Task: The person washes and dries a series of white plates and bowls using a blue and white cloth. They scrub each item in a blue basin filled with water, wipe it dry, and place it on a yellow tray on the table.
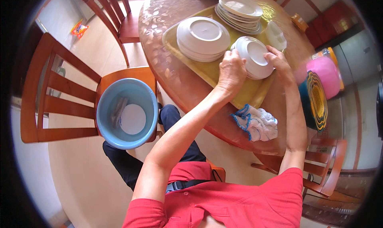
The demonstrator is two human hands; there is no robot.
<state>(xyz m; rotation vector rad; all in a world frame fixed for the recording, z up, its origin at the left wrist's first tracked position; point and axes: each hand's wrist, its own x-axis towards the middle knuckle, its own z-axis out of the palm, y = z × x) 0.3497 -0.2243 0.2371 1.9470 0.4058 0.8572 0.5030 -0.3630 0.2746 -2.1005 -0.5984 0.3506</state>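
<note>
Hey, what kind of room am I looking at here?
Most likely a home dining room or kitchen corner. A round table carries a tray stacked with white bowls and plates, wooden chairs stand around it, and both hands grip a stack of bowls.

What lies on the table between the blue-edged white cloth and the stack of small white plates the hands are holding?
In the head view, only the near edge of the yellow tray and a strip of bare table separate the cloth from the plate stack.

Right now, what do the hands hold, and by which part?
Both hands, left hand and right hand, grip a small stack of white bowls by its opposite rims.
</note>
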